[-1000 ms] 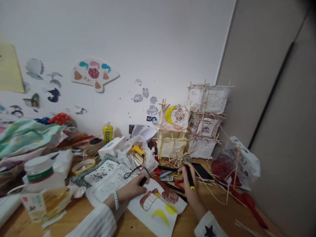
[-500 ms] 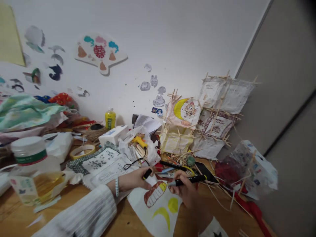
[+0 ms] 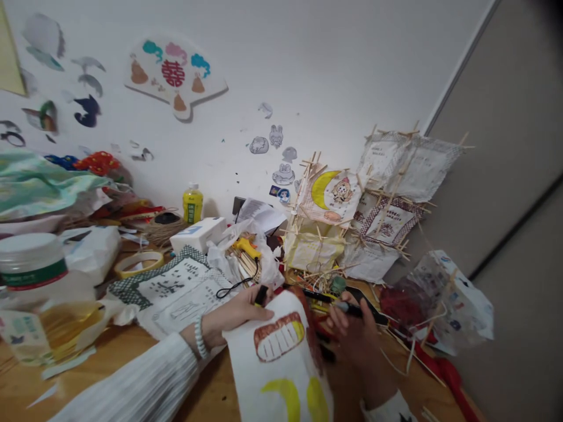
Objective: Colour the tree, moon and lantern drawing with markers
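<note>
My left hand (image 3: 235, 316) grips the upper left edge of a white paper sheet (image 3: 246, 381) and also holds a black marker cap (image 3: 261, 295) between its fingers. On the sheet are a brown-outlined shape with a striped white middle and a yellow patch, plus a yellow crescent and another yellow shape. The paper is lifted and tilted towards me. To its right, my right hand (image 3: 356, 331) is closed round a black marker (image 3: 350, 309), its grey end pointing left, apart from the sheet. Some dark items behind the sheet's right edge are blurred.
Behind my hands stand stick frames with drawn sheets (image 3: 336, 196). On the left are a lidded jar (image 3: 33, 258), a tape roll (image 3: 139, 264) and patterned papers (image 3: 169, 287). A yellow bottle (image 3: 192, 203) stands near the wall; plastic bags (image 3: 461, 299) lie right.
The sheet has been raised from the table and tilted up by my left hand. My right hand with the marker has moved right, away from the paper. The view has shifted slightly.
</note>
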A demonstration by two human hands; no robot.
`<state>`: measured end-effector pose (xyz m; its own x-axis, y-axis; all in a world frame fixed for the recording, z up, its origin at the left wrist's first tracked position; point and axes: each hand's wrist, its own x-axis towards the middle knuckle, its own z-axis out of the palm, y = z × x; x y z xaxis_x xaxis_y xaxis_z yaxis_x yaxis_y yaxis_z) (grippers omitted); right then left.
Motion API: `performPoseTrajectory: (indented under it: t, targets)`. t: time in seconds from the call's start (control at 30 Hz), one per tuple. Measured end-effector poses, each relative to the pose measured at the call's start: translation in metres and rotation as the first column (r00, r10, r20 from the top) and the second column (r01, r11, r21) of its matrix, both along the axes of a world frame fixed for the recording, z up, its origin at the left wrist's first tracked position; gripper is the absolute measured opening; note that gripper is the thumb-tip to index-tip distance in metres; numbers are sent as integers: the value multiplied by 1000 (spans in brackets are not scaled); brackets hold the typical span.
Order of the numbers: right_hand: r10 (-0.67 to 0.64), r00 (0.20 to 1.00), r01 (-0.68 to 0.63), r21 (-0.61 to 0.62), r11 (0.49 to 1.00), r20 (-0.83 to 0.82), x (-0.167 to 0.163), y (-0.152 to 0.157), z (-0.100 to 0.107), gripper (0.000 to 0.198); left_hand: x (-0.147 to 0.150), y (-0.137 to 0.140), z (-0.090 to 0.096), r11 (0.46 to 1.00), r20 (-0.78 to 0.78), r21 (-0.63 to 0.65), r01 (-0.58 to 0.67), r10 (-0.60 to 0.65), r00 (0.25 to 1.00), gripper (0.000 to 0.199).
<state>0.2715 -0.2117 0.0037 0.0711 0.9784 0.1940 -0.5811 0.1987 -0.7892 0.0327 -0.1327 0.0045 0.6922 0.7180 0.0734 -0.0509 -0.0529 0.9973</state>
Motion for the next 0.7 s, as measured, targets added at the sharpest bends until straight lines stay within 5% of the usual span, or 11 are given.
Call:
performPoseTrajectory:
  t: [0.13, 0.23, 0.4, 0.7]
  targets:
    - [-35, 999, 35, 33, 999, 20, 6, -3, 3, 23, -1, 8, -14, 940, -426, 330, 83, 70, 902, 28]
    - [7, 970, -13, 24, 1000, 243, -7, -7, -5, 27, 3, 11, -30, 846, -517, 492, 203, 97, 850, 27]
    - [169, 767, -145, -89, 985, 619, -34, -2, -25, 29, 13, -1, -34, 774, -537, 584, 245, 143, 831, 24]
    - [213, 515, 30, -266, 963, 830, -45, 2, -29, 17, 16, -15, -31, 733, -628, 630, 258, 285, 724, 22]
